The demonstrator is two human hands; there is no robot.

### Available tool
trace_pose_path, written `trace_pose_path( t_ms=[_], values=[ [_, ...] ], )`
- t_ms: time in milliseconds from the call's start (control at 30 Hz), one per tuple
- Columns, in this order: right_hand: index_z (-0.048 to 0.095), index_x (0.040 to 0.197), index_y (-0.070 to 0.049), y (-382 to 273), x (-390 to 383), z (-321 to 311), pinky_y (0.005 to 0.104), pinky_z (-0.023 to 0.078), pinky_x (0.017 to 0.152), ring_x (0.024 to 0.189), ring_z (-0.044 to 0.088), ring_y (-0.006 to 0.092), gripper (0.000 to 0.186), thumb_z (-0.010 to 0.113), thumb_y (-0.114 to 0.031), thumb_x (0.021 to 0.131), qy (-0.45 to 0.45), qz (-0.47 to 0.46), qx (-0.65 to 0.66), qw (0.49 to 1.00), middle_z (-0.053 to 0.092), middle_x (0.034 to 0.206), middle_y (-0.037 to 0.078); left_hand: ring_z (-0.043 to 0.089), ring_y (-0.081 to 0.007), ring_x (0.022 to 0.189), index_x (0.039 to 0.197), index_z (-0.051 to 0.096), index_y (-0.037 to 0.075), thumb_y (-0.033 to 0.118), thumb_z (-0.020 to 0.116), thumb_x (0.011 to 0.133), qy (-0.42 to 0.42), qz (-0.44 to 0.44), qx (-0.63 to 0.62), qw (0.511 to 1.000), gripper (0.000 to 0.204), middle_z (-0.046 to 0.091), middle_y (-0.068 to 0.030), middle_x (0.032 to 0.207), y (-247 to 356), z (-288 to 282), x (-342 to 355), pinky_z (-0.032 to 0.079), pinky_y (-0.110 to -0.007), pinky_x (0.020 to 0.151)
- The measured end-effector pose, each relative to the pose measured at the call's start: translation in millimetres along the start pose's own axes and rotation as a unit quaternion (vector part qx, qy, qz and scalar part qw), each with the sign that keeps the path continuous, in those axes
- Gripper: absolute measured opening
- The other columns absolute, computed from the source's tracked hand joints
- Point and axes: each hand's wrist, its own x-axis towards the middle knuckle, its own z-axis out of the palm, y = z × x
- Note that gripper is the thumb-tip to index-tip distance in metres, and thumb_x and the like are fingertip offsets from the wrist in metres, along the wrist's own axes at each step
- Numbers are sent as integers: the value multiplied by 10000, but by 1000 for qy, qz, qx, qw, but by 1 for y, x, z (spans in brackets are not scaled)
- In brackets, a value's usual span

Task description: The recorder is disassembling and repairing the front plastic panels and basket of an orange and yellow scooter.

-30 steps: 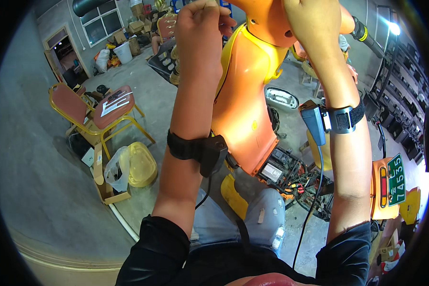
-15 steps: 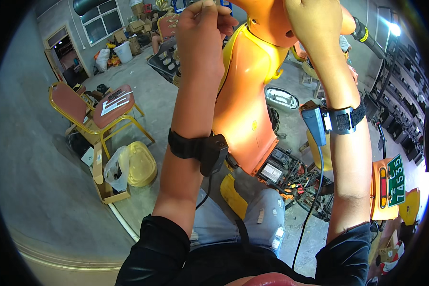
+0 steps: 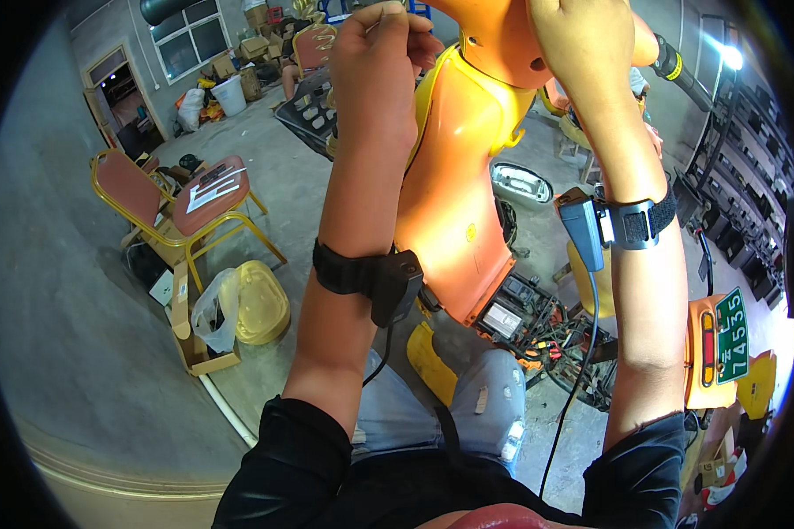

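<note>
Both my arms reach up to the front of an orange and yellow scooter (image 3: pixel 454 203). My left hand (image 3: pixel 381 53) is at the top edge, left of the scooter's orange front cover (image 3: pixel 503 40), with its fingers curled and the thumb bent over. Anything inside those fingers is hidden. Across the cover, my right hand (image 3: pixel 582 40) shows its back against the right part; its fingers run out of the picture. A black handlebar grip (image 3: pixel 684 75) with a yellow ring sticks out to the right. Below the body, a battery and loose wiring (image 3: pixel 551 331) lie exposed.
On the left stand a chair (image 3: pixel 212 189) with papers on it, a yellow tub (image 3: pixel 263 304) and an open cardboard box (image 3: pixel 212 363). A grey-white shell part (image 3: pixel 521 183) lies on the floor beyond the scooter. Dark shelving (image 3: pixel 750 167) lines the right. Cables hang from both wrist straps.
My left hand has shifted very slightly to the right. My right hand and the scooter look the same.
</note>
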Motion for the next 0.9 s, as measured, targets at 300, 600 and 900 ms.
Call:
trace_pose_path(
  t_ms=[300,600,900],
  values=[
    [764,1012,-33,1,1,5,426,568,791,838,727,375,306,566,-264,985,7,3,15,1000,736,900,221,668,-192,741,1017,606,13,142,574,1054,-10,-7,-6,1000,138,698,-98,880,1,2,3,542,-320,691],
    [766,1010,-33,-2,1,3,426,569,792,846,726,383,313,562,-269,987,7,11,20,1000,735,907,227,658,-231,756,1002,623,6,188,561,1063,-43,-93,-100,990,202,680,-102,866,3,-8,9,526,-319,666],
    [765,1002,-28,-1,0,1,423,572,775,828,730,375,313,565,-269,985,1,10,6,1000,735,894,221,552,-192,770,1016,654,52,117,598,1010,-53,-135,-225,963,86,617,-45,844,6,-6,-4,439,-357,709]
  ],
)
